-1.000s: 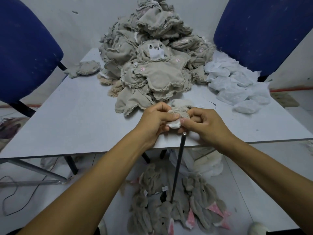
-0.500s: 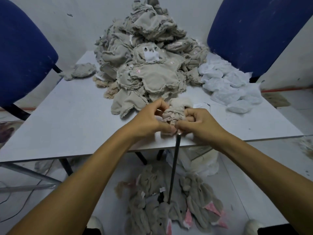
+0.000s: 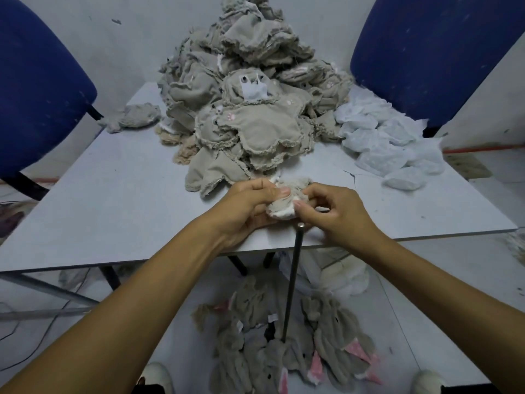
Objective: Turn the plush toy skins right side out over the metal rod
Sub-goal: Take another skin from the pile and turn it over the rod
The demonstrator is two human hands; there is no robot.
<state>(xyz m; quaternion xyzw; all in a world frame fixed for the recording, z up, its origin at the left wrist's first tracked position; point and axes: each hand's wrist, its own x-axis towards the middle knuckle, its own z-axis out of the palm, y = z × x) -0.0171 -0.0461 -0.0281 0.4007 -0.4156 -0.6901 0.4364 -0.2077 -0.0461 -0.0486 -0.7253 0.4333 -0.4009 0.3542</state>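
A small beige plush skin (image 3: pixel 285 201) with a white edge is bunched between both my hands, just above the top of the metal rod (image 3: pixel 292 277). My left hand (image 3: pixel 245 207) pinches its left side with thumb and fingers. My right hand (image 3: pixel 332 211) pinches its right side. The rod's shiny tip sits just under the skin, between my hands, and the rod runs down to the floor. A tall pile of beige inside-out skins (image 3: pixel 250 103) fills the back of the grey table (image 3: pixel 108 194).
White fabric pieces (image 3: pixel 389 143) lie at the table's right. A lone grey skin (image 3: pixel 133 119) lies at the back left. Finished grey plush skins with pink ears (image 3: pixel 284 345) cover the floor around the rod's base. Blue chairs (image 3: pixel 37 89) stand on both sides.
The skin has come up off the rod tip, which shows bare below it. Both hands have shifted their pinch on the bunched fabric.
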